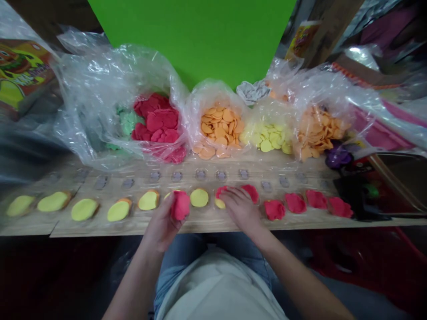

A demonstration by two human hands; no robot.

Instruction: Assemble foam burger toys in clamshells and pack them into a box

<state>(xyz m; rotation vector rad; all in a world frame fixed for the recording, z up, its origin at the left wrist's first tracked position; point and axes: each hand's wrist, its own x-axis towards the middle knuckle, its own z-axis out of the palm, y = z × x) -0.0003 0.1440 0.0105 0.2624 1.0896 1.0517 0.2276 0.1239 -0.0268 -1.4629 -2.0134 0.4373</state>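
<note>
In my left hand [162, 222] I hold a red wavy-edged piece [180, 205], perhaps a small stack, pinched between thumb and fingers. My right hand [242, 206] is closed over another red wavy-edged piece [220, 191], its fingertips at a yellow disc [219, 203] that partly shows below. Between my hands lies a bare yellow disc [199, 198] in a clear plastic tray. To the left, several yellow discs [84, 210] sit on orange ones in a row. On the right, several red pieces [295, 202] top the row.
Open plastic bags stand along the back, holding red pieces [162, 122], orange discs [220, 126], yellow discs [271, 135] and orange pieces [318, 129]. A green panel [196, 40] rises behind them. A printed box [23, 73] is at left; a dark tray [400, 173] is at right.
</note>
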